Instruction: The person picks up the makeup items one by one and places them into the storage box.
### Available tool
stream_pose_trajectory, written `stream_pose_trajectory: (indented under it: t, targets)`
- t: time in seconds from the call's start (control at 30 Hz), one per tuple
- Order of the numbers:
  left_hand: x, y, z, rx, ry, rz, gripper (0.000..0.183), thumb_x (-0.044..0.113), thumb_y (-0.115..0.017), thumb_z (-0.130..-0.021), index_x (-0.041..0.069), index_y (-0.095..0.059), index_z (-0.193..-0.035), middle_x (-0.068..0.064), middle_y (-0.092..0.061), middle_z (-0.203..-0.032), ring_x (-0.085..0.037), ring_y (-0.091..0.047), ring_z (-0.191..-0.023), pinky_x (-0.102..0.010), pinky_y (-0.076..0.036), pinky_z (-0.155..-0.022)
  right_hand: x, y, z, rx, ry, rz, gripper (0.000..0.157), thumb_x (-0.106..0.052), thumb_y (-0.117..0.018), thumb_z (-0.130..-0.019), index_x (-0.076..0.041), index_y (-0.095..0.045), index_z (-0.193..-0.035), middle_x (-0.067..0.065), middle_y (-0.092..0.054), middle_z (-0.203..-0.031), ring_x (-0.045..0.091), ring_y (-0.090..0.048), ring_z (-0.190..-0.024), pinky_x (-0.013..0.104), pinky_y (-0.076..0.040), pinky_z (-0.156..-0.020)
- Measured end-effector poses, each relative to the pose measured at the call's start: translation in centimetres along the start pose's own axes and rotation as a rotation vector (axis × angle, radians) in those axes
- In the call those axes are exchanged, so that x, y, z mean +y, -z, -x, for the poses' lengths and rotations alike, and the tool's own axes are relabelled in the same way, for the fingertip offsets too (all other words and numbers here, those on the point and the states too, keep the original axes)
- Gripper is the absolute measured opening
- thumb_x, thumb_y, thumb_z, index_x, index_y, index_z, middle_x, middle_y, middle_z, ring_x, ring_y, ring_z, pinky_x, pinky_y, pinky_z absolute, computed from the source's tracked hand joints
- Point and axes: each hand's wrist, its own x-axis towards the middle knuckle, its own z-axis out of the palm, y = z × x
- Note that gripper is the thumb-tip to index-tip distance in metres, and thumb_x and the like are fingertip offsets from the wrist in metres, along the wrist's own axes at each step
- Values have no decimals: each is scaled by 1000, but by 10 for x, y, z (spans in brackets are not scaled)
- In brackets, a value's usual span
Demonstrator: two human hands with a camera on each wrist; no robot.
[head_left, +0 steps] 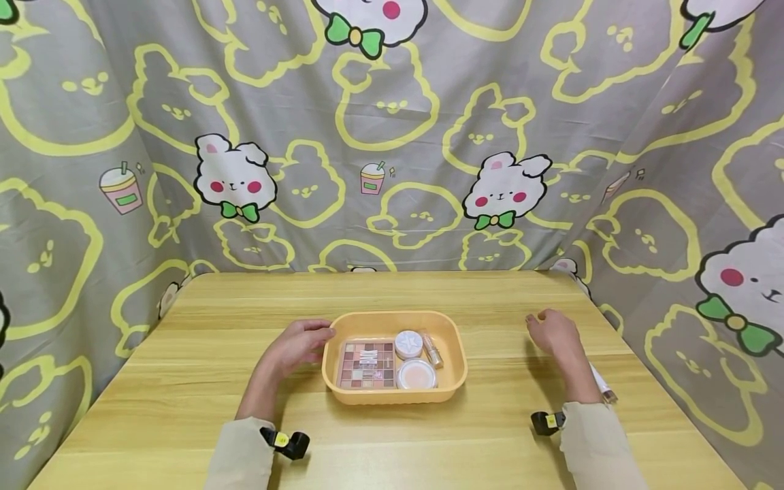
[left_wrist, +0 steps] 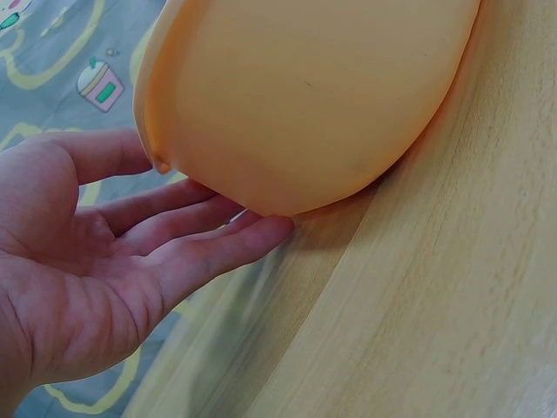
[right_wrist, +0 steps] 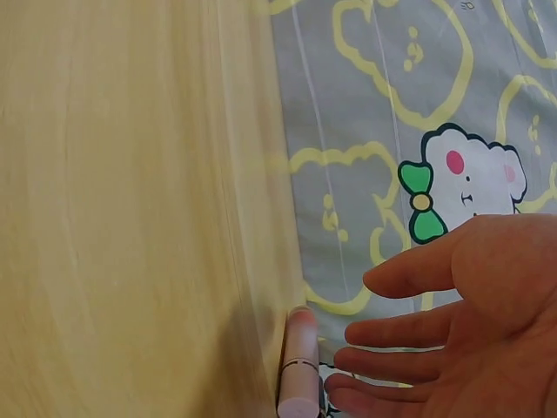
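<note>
Beige sleeves (head_left: 239, 457) lie nearest, their wrist cameras (head_left: 298, 446) bearing yellow labels too small to read. Printing on the eyeshadow palette (head_left: 352, 364) is equally illegible. It fills the left of an orange tray (head_left: 398, 397); beside it sit a star-lidded round jar (head_left: 408, 344), a round compact (head_left: 417, 375) and a slim lip tube (head_left: 433, 352). The left hand's (head_left: 294, 350) nearly straight fingers touch the tray's left end; the right hand (head_left: 559, 333), fingers loosely extended, hovers near a pale tube (head_left: 598, 376)
</note>
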Motion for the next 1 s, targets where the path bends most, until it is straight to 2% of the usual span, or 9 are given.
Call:
stream_pose_trajectory:
  t: [0.27, 0.57, 1.0]
  targets:
    - [-1, 1, -2, 17, 15, 3, 46, 24, -56, -104, -4, -54, -140, -21, -61, -138, -33, -61, -125, -49, -56, -97, 7, -5, -4, -19, 14, 20, 57, -30, -31, -107, 18, -54, -126, 40, -55, -132, 60, -50, -121, 62, -46, -99]
    - [-1, 1, -1, 15, 9, -1, 48, 25, -56, -104, -5, -53, -141, -23, -60, -140, -36, -60, -128, -50, -56, -98, 4, -8, -3, -36, 8, 6, 63, -36, -34, -108, 19, -47, -137, 40, -48, -140, 61, -44, -127, 64, -42, -105]
    - [1, 0, 1, -4, 11, 15, 50, 25, -56, -104, -7, -50, -142, -26, -57, -141, -39, -58, -130, -50, -55, -100, -3, -13, -4, -38, 51, 70, 57, -33, -37, -109, 14, -52, -136, 38, -54, -136, 61, -47, -126, 64, -41, -106]
